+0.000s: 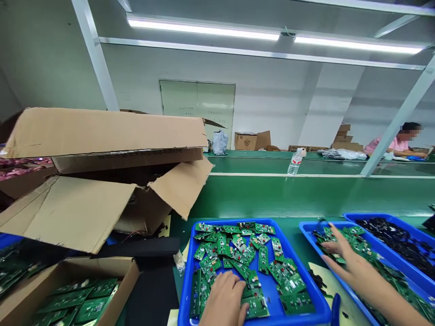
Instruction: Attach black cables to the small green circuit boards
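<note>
Pale walls (272, 90), fluorescent tubes (204, 26) on ceiling, closed double door (197, 106) at back, long green workbench (299, 192).

Left hand (222, 301) low, right hand (350, 267) spread

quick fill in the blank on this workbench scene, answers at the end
The left hand rests on green circuit boards in a ____ tray. The right hand lies on boards in the next tray, beside a tray heaped with ____ parts. Lower left, an open ____ box holds more boards. Across the green bench, a person wears a ____ top.

Answers: blue; black; cardboard; pink
</note>
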`<state>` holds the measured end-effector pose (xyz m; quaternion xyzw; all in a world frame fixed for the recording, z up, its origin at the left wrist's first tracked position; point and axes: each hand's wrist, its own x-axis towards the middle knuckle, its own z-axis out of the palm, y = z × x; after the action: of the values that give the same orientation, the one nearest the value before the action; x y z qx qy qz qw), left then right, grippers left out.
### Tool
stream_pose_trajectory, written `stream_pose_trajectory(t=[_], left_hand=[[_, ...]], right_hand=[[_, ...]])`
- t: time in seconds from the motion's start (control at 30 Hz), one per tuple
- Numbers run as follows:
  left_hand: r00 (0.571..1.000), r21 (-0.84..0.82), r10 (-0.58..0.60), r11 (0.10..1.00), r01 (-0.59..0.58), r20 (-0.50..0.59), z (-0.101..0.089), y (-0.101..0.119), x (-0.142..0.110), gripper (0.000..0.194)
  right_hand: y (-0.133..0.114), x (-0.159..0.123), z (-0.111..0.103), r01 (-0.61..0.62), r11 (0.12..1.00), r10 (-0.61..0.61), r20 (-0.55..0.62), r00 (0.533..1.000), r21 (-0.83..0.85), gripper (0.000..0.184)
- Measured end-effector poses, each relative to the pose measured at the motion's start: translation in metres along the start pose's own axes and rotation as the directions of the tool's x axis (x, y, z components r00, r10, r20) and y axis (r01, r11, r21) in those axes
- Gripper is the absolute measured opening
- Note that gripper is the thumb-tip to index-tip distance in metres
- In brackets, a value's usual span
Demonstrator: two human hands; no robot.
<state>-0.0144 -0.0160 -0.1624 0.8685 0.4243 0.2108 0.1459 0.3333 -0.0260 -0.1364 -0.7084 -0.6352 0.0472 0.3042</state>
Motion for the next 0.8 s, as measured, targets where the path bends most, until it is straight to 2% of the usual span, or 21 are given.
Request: stream_pose_trajectory(t=[0.1,0.2,0.3,0.4,0.5,0.6,0.67,0.7,0.73,0.77,0.8], left_hand=[[1.0,-0.031,-0.013,0.999,0.014,0.002,0.002,-0.002,0.001,0.036],[0.998,-0.027,-0.024,0.999,0.025,0.051,0.006,-0.007,0.002,0.038],[0.996,-0.003,-0.03,1.0,0.03,0.082,0.01,-0.013,0.003,0.037],[0.996,0.006,-0.032,0.999,0.032,0.086,0.012,-0.015,0.004,0.036],[0.995,-0.007,-0.045,0.999,0.046,0.09,0.012,-0.014,0.005,0.038],[0.994,-0.031,-0.067,0.997,0.07,0.084,0.01,-0.011,0.005,0.043],[0.994,-0.124,-0.102,0.986,0.107,0.047,0.006,-0.009,0.005,0.047],[0.99,-0.223,-0.136,0.965,0.138,0.023,0.004,-0.007,0.005,0.049],[0.982,-0.353,-0.187,0.919,0.178,0.007,0.001,-0.006,0.005,0.05],[0.968,-0.503,-0.251,0.835,0.222,0.01,-0.003,-0.004,0.006,0.052],[0.947,-0.648,-0.318,0.712,0.27,0.045,-0.007,-0.002,0.007,0.056]], right_hand=[[-0.069,-0.002,0.032,0.127,0.984,-0.14,0.104,0.985,0.124,0.079],[-0.116,0.0,0.071,0.237,0.961,-0.259,0.157,0.953,0.144,0.083],[-0.136,0.006,0.105,0.378,0.926,-0.377,0.094,0.922,0.001,0.089],[-0.14,0.01,0.124,0.426,0.902,-0.424,0.042,0.905,-0.063,0.088],[-0.139,0.01,0.127,0.445,0.894,-0.444,0.021,0.896,-0.061,0.088],[-0.139,0.005,0.117,0.417,0.909,-0.416,-0.02,0.909,0.028,0.086],[-0.141,-0.001,0.108,0.398,0.908,-0.394,-0.055,0.918,0.132,0.078],[-0.142,-0.006,0.103,0.404,0.897,-0.397,-0.076,0.915,0.178,0.074],[-0.144,-0.011,0.098,0.426,0.88,-0.415,-0.094,0.905,0.212,0.072],[-0.146,-0.016,0.094,0.456,0.858,-0.441,-0.115,0.89,0.238,0.07],[-0.148,-0.022,0.091,0.486,0.834,-0.466,-0.14,0.874,0.26,0.069]])
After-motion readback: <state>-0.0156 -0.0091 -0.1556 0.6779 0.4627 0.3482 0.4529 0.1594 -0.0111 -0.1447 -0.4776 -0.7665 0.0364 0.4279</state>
